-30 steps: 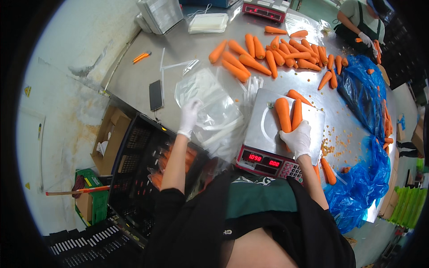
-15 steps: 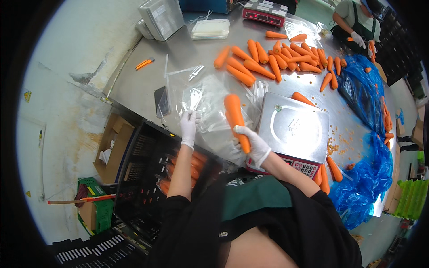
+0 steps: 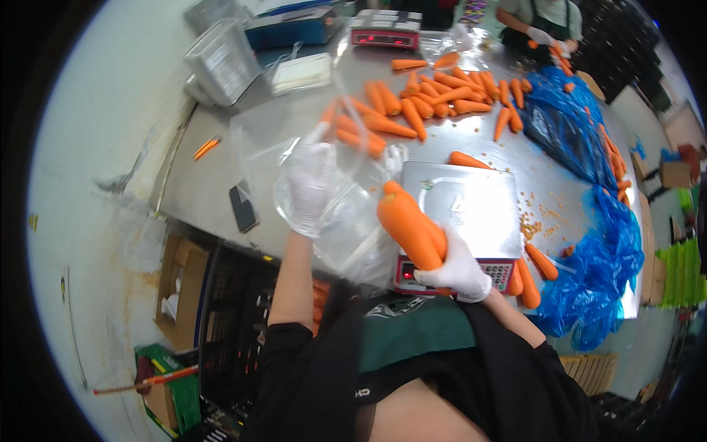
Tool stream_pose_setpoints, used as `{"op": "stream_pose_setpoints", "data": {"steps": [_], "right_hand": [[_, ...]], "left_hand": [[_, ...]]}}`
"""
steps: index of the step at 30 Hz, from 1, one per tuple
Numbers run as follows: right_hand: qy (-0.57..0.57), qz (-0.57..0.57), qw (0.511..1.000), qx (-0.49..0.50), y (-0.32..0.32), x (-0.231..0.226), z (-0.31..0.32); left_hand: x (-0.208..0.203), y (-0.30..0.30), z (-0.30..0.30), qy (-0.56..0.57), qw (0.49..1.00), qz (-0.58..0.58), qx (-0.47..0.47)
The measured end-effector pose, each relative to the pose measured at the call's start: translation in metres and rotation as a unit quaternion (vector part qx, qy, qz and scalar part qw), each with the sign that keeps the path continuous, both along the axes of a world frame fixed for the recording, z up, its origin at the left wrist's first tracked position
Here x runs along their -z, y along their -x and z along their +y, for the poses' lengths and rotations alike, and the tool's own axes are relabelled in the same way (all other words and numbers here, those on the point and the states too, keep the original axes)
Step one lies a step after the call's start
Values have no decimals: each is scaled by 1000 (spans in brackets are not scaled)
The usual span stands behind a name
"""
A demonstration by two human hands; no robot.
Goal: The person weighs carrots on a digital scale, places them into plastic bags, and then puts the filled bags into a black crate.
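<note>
White gloves cover both hands. My right hand (image 3: 460, 271) is closed around the thick ends of two carrots (image 3: 411, 227), held side by side over the near left corner of the scale (image 3: 479, 199). To the left, my left hand (image 3: 311, 184) is raised with a clear plastic bag (image 3: 258, 140), which spreads out around it. The bag is lifted off the table, and its film partly veils the fingers, which look closed on it. Further clear bags (image 3: 353, 228) lie on the steel table under and beside that hand.
A pile of carrots (image 3: 442, 92) covers the far middle of the table. Blue plastic sheeting (image 3: 589, 265) lines the right side. A phone (image 3: 242, 208) lies at left, with a second scale (image 3: 385, 37) at the back. A black crate (image 3: 232, 295) stands below the near left edge. Another person (image 3: 541, 22) handles carrots at far right.
My left hand has lifted a clear bag off the table and spread it. My right hand has drawn the carrots closer and to the right, tilting them. The view has shifted a little.
</note>
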State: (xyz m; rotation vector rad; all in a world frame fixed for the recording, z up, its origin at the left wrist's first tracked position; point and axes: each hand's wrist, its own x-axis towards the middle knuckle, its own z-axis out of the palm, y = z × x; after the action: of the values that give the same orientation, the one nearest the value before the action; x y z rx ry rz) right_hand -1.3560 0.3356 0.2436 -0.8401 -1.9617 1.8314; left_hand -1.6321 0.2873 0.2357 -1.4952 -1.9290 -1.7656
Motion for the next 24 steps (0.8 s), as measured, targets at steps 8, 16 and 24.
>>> {"op": "stream_pose_setpoints", "data": {"steps": [8,16,24], "right_hand": [[-149,-178,972,44,-83,-7,27],[-271,-260,912,163,-79,48,43],[-222,-171,931,234,-67,48,64]], "left_hand": [[103,-122,82,244,893,28,376],[72,-164,89,139,911,81,380],[45,-200,49,139,973,80,165]]}}
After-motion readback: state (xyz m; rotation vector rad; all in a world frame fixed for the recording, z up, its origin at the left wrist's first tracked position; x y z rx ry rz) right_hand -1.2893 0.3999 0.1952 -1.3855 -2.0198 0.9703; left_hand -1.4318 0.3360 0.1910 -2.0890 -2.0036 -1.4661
